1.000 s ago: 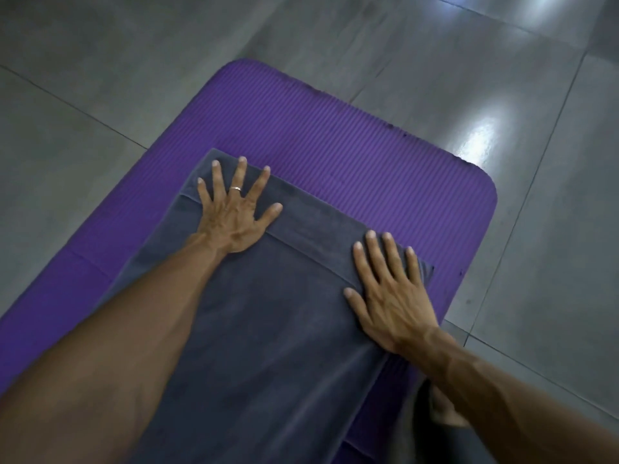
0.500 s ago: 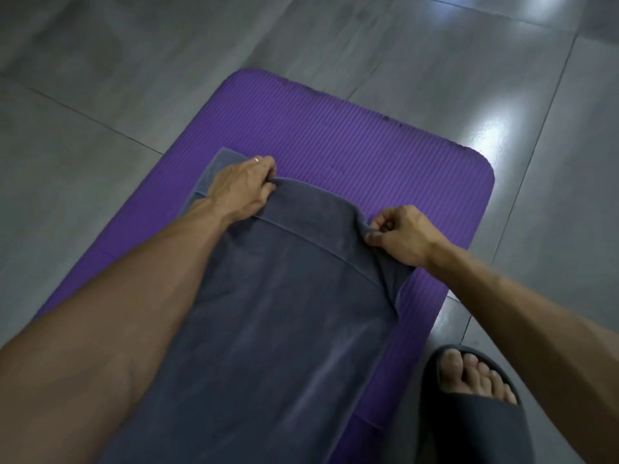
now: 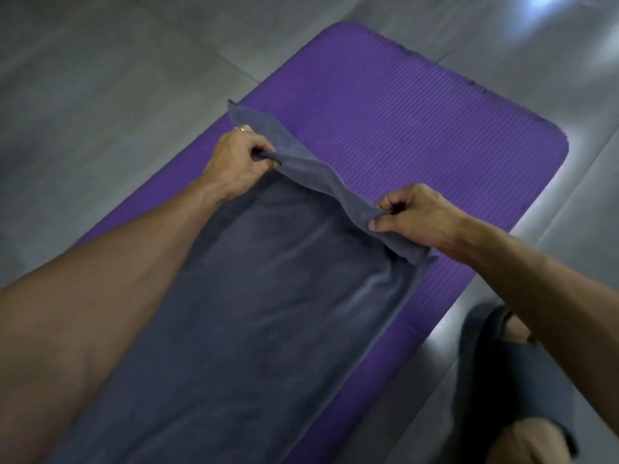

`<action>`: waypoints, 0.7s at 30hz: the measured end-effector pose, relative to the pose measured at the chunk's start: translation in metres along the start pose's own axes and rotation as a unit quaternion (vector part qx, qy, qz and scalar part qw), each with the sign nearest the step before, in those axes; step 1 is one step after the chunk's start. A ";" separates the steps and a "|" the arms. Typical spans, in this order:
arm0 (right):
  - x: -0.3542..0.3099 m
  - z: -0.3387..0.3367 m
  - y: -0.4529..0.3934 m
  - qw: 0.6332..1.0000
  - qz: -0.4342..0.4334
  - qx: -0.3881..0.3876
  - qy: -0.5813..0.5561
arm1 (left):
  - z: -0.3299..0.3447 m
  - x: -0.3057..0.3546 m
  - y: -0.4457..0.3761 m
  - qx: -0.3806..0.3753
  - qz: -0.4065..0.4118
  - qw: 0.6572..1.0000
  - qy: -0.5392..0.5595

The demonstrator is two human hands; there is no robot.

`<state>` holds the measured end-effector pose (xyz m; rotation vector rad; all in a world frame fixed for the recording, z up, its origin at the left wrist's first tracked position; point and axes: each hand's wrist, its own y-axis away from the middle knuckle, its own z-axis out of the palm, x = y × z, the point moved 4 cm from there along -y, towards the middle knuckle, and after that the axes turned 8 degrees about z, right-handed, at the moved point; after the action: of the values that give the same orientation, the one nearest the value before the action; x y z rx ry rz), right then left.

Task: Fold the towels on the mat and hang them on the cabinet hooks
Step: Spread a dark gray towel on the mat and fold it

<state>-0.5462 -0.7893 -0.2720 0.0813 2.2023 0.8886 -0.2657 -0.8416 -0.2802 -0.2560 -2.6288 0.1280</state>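
towel (image 3: 268, 313) | lengthwise along mat (image 3: 418, 128) | both hands' fingers (image 3: 264, 152) pinching far edge

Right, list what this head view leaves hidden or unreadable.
- Near end of the towel: cut off by the bottom edge and covered by the left forearm.
- Left hand fingertips: curled under the towel's far edge.
- Foot in the slipper: partly behind the right forearm.
- Cabinet hooks: outside the view.

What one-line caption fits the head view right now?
Both hands, left hand and right hand, grip the far edge of a grey towel lifted above a purple mat.
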 end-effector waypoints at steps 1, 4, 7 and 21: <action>-0.007 0.009 0.009 1.000 -0.006 -0.005 0.021 | -0.006 -0.002 0.017 0.004 -0.013 1.000 0.004; -0.028 0.034 0.028 0.996 -0.048 -0.019 0.070 | -0.021 -0.012 0.062 -0.010 -0.040 0.999 0.014; -0.045 0.065 0.033 0.991 -0.093 -0.036 0.087 | -0.029 -0.023 0.103 -0.038 -0.055 0.998 -0.012; -0.072 0.241 0.133 0.948 -0.217 -0.134 0.191 | -0.111 -0.078 0.310 0.000 -0.139 0.988 -0.069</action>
<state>-0.3611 -0.5731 -0.2609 -0.7339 2.2832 0.9945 -0.0964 -0.5496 -0.2616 0.1251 -2.7709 0.0532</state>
